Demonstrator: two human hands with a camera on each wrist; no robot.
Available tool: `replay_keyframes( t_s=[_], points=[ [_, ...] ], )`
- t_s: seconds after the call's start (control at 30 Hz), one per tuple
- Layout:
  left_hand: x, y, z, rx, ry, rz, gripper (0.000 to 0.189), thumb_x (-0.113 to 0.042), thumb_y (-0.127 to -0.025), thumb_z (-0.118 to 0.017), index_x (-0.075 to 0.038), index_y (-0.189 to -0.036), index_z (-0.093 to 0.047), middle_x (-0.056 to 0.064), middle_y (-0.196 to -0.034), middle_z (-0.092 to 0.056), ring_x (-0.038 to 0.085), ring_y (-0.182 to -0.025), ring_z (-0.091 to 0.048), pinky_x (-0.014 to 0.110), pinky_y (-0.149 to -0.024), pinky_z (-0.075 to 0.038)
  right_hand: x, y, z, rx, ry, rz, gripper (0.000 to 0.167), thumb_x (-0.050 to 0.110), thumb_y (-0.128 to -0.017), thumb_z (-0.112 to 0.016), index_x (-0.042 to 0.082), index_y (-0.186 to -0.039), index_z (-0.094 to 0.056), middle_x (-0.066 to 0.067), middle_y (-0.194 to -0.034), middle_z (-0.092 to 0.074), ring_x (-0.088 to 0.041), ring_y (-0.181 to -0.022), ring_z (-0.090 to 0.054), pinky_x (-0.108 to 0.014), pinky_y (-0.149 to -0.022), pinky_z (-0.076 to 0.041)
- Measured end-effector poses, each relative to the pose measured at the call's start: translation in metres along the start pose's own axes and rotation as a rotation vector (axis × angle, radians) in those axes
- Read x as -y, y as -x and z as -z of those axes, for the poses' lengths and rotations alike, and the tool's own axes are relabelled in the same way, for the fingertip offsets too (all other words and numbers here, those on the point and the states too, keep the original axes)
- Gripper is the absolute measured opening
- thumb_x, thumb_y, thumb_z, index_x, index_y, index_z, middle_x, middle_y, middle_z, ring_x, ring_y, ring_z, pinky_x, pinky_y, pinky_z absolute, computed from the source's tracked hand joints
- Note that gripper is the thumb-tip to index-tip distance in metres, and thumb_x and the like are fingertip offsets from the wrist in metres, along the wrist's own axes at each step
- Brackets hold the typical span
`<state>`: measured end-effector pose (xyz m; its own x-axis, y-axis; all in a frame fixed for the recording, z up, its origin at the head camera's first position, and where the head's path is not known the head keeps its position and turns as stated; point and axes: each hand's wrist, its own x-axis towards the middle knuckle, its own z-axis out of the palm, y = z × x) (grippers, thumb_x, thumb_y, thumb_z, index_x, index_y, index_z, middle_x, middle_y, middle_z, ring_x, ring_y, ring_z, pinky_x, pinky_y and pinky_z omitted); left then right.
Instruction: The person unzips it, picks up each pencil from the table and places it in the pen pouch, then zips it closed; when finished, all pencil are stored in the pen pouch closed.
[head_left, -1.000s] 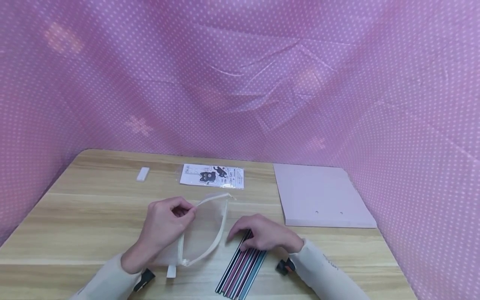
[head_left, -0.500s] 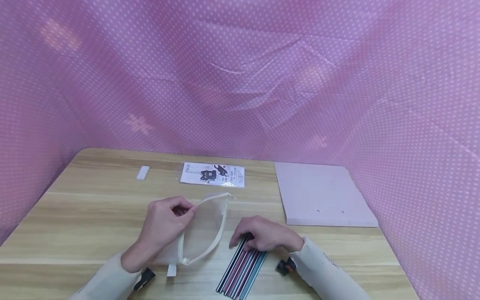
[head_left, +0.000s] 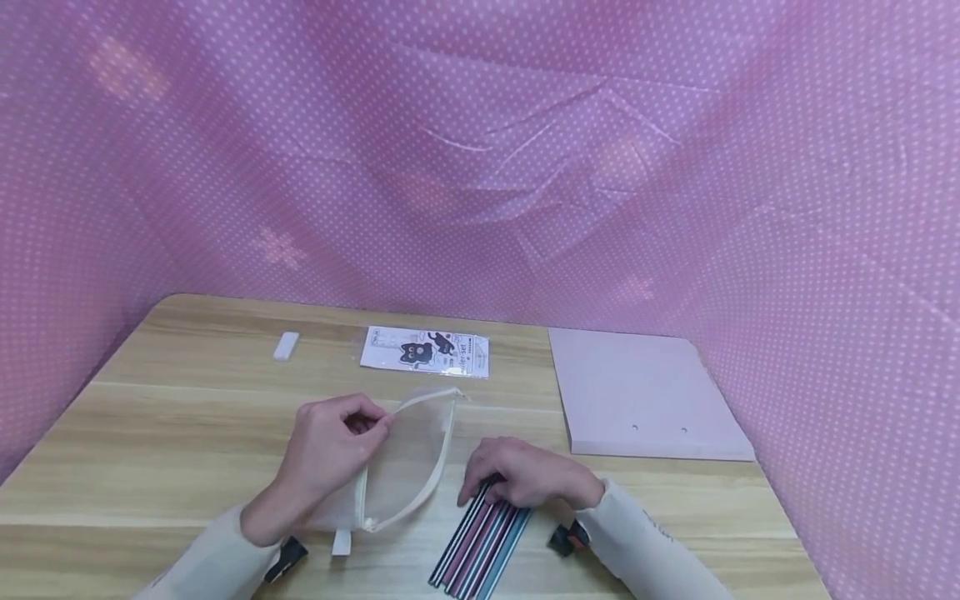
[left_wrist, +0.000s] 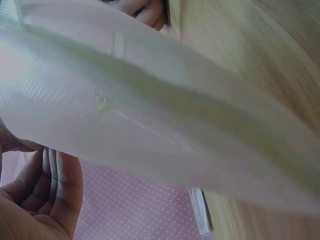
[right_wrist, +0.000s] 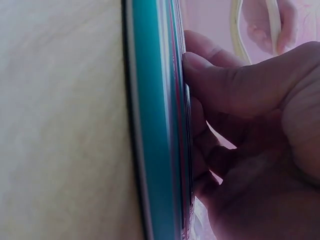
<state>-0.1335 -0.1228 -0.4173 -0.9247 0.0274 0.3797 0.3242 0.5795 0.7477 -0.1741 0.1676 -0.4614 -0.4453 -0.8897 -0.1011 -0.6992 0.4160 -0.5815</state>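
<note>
My left hand (head_left: 335,446) pinches one edge of the mouth of a translucent zip pouch (head_left: 408,454), and the pouch gapes toward the right. In the left wrist view the pouch (left_wrist: 150,110) fills most of the picture, with the curled left hand (left_wrist: 42,195) at lower left. To its right, several pencils (head_left: 480,550) in black, maroon and teal lie side by side on the table. My right hand (head_left: 525,473) grips the far end of this bunch, fingers curled over its left side. Close up, the right thumb and fingers (right_wrist: 220,75) touch the striped pencils (right_wrist: 155,125).
A packaged ruler set (head_left: 425,352) with black cat drawings lies toward the back of the wooden table (head_left: 187,417). A small white block (head_left: 286,346) is at back left. At right lies a flat pale pink folder (head_left: 648,392). Pink dotted cloth (head_left: 480,167) surrounds the table.
My right hand has drawn slightly nearer to me, its fingers closing in on the bunch of pencils. The left hand and the pouch have stayed in place.
</note>
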Motion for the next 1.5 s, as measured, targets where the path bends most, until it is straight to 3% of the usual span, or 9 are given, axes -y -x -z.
replay_keyframes(
  t_s=[0.3,1.07,1.37,1.5],
  points=[
    [0.001,0.0,-0.001,0.001,-0.011,-0.001,0.007,-0.011,-0.08,-0.083,-0.015,-0.077,-0.077,-0.006,-0.066,-0.071,0.0,-0.057,-0.056,0.018,-0.054,-0.05,0.001,0.001,-0.001,-0.023,-0.018,-0.015,0.04,-0.007,-0.082,-0.066,0.026,-0.099,-0.08,0.016,-0.103,-0.072,0.002,-0.104,-0.056,-0.019,-0.097,-0.046],
    [-0.003,0.0,-0.001,0.011,-0.019,0.035,0.006,-0.012,-0.08,-0.082,-0.015,-0.078,-0.077,-0.006,-0.067,-0.071,0.001,-0.058,-0.056,0.018,-0.054,-0.049,0.004,0.0,0.0,-0.034,0.059,0.024,0.035,-0.005,-0.082,-0.068,0.025,-0.096,-0.079,0.018,-0.099,-0.076,0.002,-0.102,-0.059,-0.017,-0.096,-0.047],
    [-0.001,0.0,-0.001,0.009,-0.024,0.041,0.009,-0.011,-0.079,-0.083,-0.017,-0.077,-0.076,-0.006,-0.067,-0.071,0.003,-0.059,-0.058,0.02,-0.055,-0.052,0.011,0.003,-0.001,-0.122,0.207,0.112,0.034,-0.002,-0.079,-0.072,0.028,-0.094,-0.079,0.02,-0.094,-0.076,0.002,-0.094,-0.058,-0.013,-0.087,-0.043],
    [0.0,0.0,-0.002,0.017,-0.018,0.057,0.01,-0.013,-0.081,-0.083,-0.018,-0.077,-0.076,-0.007,-0.067,-0.071,0.004,-0.059,-0.058,0.02,-0.055,-0.052,0.017,0.006,0.001,-0.136,0.176,0.095,0.034,-0.001,-0.082,-0.071,0.029,-0.097,-0.079,0.021,-0.097,-0.076,0.004,-0.095,-0.057,-0.013,-0.09,-0.044]
  ],
)
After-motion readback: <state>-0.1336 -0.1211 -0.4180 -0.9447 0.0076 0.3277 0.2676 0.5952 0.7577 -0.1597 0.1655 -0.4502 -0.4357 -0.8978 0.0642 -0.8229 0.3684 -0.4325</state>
